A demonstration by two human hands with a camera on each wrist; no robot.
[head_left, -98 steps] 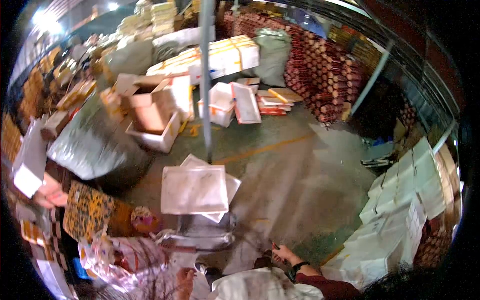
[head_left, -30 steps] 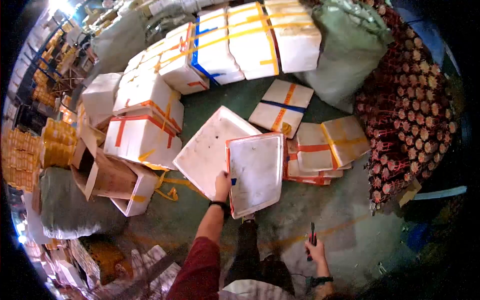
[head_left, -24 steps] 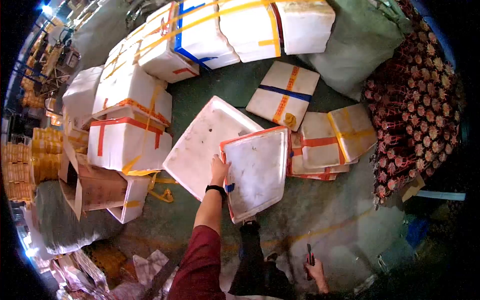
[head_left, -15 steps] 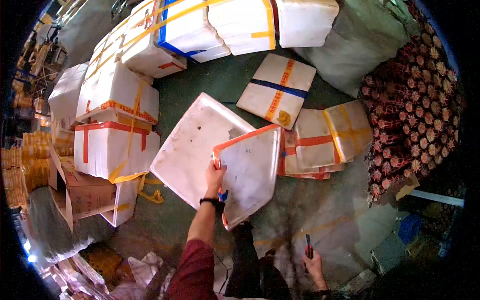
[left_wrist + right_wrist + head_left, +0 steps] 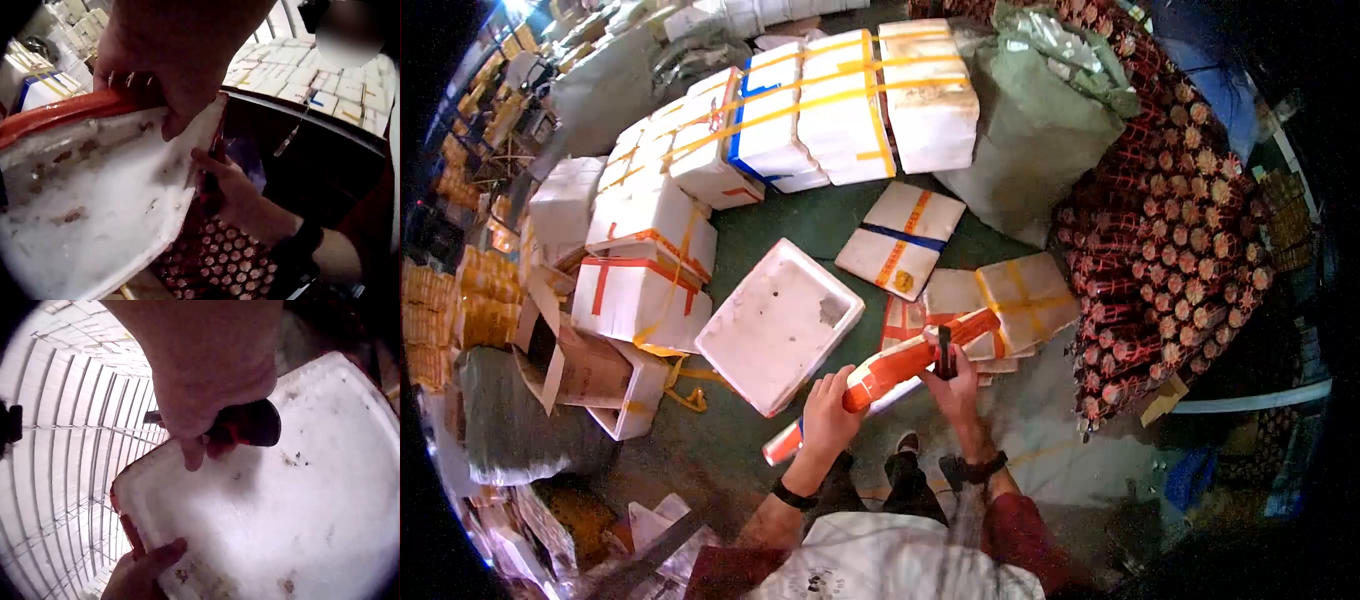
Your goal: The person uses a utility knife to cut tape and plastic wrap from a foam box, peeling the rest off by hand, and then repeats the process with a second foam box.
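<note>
A white foam box lid (image 5: 900,370) with red-orange tape along its rim is held up in front of the body, edge toward the head camera. My left hand (image 5: 830,415) grips its taped edge, thumb on the pale inner face in the left wrist view. At the other end, my right hand (image 5: 956,390) holds a black-and-red utility knife (image 5: 944,352) against the lid. In the right wrist view the knife's dark handle (image 5: 259,424) crosses the stained inner face, with a thumb pressing there. Beyond the lid, a shallow white foam box (image 5: 775,325) sits on the floor.
Flat foam lids (image 5: 905,240) lie ahead, some stacked to the right. Taped foam boxes (image 5: 835,110) form a row behind them. A large green sack (image 5: 1040,130) and a pile of red-netted bundles (image 5: 1170,270) stand right. An open cardboard box (image 5: 585,365) is at left.
The left hand has lifted the lid off its place overlapping the foam box and turned it edge-up. The right hand has moved up from the lower right, knife included, to the lid.
</note>
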